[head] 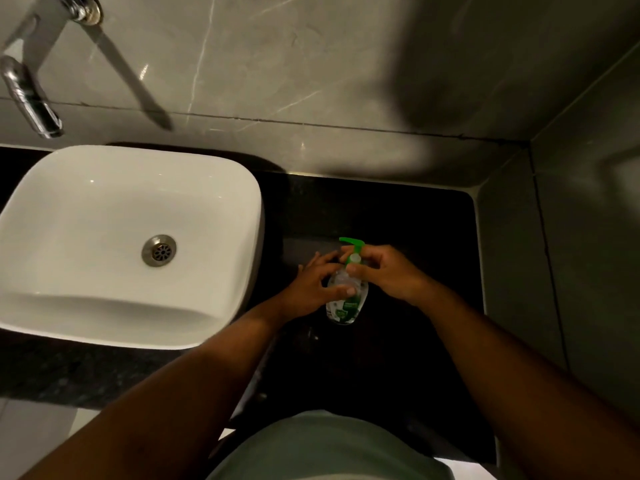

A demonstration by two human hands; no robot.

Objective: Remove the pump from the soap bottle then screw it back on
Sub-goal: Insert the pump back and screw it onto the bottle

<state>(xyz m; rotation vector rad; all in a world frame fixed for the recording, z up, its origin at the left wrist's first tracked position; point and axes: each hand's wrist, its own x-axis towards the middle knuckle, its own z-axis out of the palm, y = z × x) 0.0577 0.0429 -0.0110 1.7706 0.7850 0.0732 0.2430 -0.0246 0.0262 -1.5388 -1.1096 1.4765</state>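
While the soap bottle (346, 303) is standing upright on the dark bench (398, 358), just right of the white sink (69, 209), both hands are working on it. The bottle is clear with a green label low on its front; the green pump (353, 247) is sitting in the neck, nozzle pointing away and to the left. Whether the collar is seated, loosening or being tightened cannot be told from this view.

The left hand (311, 289) is wrapping around the bottle's body, thumb lying across the front and fingers curling round the far side. The right hand (384, 275) is closing on the collar under the pump head, thumb and fingertips pinching it.

Judgement on the step in hand: this is reading as a twist at the collar. To do it well, the left hand should be holding the body firmly against the bench without squeezing, since the thin wall is likely to give and push soap up. The right hand should be turning the collar itself, not the nozzle, which may just spin. The pump should be staying in line with the neck to avoid crossing the thread.

A chrome tap (31, 95) is hanging from the tiled wall (311, 64) over the sink.
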